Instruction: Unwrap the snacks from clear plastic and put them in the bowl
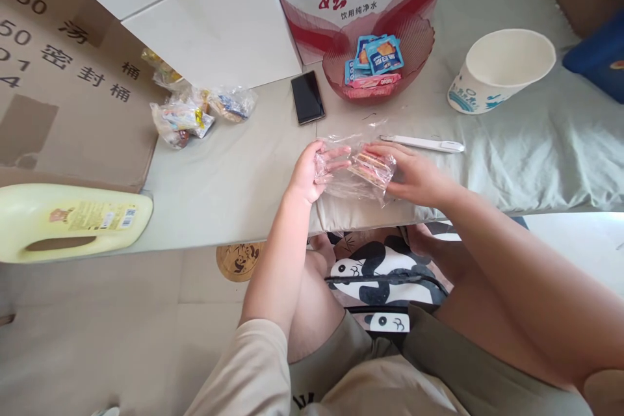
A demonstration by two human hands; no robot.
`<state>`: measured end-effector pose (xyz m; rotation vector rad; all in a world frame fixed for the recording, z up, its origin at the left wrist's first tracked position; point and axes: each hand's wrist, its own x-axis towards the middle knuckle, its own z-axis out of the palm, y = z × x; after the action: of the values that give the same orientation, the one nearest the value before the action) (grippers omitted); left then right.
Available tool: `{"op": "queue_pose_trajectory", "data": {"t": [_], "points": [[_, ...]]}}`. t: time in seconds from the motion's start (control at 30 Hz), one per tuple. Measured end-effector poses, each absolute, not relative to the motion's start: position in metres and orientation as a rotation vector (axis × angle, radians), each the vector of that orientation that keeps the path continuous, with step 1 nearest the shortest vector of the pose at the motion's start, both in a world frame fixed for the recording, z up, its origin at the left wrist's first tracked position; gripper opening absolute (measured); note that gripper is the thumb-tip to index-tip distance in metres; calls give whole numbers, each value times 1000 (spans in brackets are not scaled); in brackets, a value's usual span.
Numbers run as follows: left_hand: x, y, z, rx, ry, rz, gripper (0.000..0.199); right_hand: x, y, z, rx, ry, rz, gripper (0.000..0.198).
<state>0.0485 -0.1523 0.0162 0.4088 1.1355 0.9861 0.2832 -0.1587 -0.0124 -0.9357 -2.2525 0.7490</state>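
Above the cloth-covered surface, a clear plastic bag (pixel 336 190) stretches between both hands. My left hand (pixel 308 172) is at the bag's left end, its fingers extended and showing through the film, with plastic around them. At the other end my right hand (pixel 414 172) grips small wrapped snacks (pixel 371 168), coloured pink and yellowish, through or within the film. How many snacks there are, I cannot tell. Just behind the right fingers lies a white, slim utility knife (pixel 424 143). A reddish fluted bowl (pixel 409 58) behind the bag holds several blue snack packets (pixel 383 55) and a pink one.
A black phone (pixel 308 97) lies left of the bowl. Bagged snacks (pixel 182 116) sit farther left, beside a cardboard box (pixel 73 91). A pale yellow jug (pixel 97 208) lies at the front left. A white paper tub (pixel 487 78) stands right, before a blue object (pixel 597 58).
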Motion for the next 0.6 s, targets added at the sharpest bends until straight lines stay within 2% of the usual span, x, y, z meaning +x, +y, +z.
{"op": "queue_pose_trajectory", "data": {"t": [0.17, 0.33, 0.43, 0.6], "points": [[48, -151, 22, 368, 1105, 954, 23, 284, -153, -8, -974, -2099, 893, 49], [47, -152, 22, 388, 1082, 975, 27, 281, -146, -9, -1272, -1859, 1006, 56], [50, -155, 22, 446, 1103, 944, 28, 277, -145, -6, -1271, -1851, 1042, 57], [52, -159, 17, 626, 1283, 1033, 13, 279, -157, 2, -1339, -1758, 878, 44]]}}
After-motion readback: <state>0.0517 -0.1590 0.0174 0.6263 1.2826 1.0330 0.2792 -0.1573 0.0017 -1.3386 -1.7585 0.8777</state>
